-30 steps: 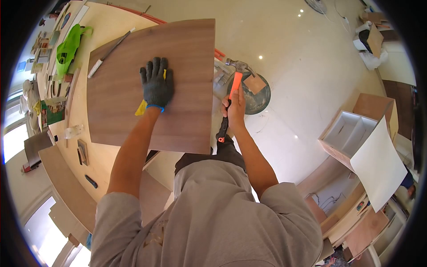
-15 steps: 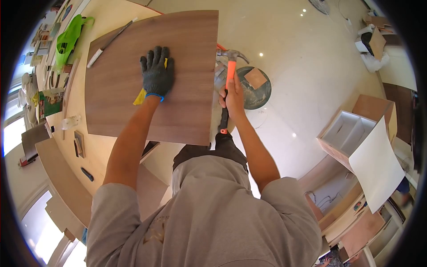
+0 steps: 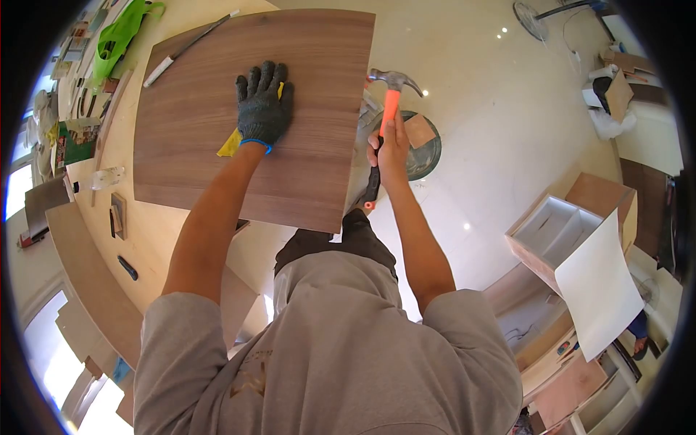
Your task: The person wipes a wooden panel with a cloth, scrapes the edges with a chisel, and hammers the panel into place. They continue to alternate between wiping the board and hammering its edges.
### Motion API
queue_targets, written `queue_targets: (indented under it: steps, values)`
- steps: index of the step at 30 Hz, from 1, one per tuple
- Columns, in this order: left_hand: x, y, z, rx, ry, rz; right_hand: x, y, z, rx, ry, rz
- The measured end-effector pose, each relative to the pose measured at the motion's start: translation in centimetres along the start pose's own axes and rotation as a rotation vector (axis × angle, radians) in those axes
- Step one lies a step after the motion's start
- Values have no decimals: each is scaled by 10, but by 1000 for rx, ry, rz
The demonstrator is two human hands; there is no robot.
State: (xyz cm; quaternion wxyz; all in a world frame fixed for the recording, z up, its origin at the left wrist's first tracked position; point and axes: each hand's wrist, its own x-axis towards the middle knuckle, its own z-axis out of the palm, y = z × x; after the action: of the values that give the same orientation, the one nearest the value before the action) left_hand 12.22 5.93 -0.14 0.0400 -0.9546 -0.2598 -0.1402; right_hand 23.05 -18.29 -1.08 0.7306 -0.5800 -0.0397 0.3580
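A brown wood-grain panel (image 3: 192, 156) lies over the light workbench. My left hand (image 3: 264, 109), in a dark grey work glove with a blue cuff, rests flat on it with the fingers spread. Something yellow, like a cloth or strip (image 3: 230, 143), sticks out from beneath that hand. Beside the panel's right edge, my bare right hand (image 3: 394, 151) is wrapped round a claw hammer (image 3: 390, 110) with an orange and black handle. Its head points up and looks close to the edge; contact cannot be told. A thin rod with a white end (image 3: 190, 49) lies at the panel's far left corner.
On the bench at left are a green bag (image 3: 116, 40), a clear bottle (image 3: 107, 178) and a dark-handled tool (image 3: 127, 268). A round dark container (image 3: 428, 161) stands on the floor beyond the hammer. At right sit an open box (image 3: 554, 225) and a white sheet (image 3: 598, 290).
The whole view has shifted and turned a little. The hammer leans slightly more to the right, still in my right hand. My left hand stays flat on the panel.
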Motion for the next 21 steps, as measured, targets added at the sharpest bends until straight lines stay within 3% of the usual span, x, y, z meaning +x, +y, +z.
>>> queue_targets:
  steps: [2,5,8,11,14,18,21]
  values:
    - [0,0,0,-8,22,6,-8,3,8,43,83,-41]
    - [-2,-1,0,-5,28,4,-9,4,-2,-51,-16,42]
    - [-1,0,1,-16,44,-5,-10,10,-1,54,108,-20]
    - [-2,0,1,3,28,-11,-18,7,-4,-51,-20,54]
    - [0,-1,5,8,19,-14,-28,16,-2,26,103,-21]
    - [1,2,-1,20,-61,-43,-48,22,-10,25,-68,56]
    - [-3,-2,5,-18,-32,-41,-59,30,-5,135,71,17]
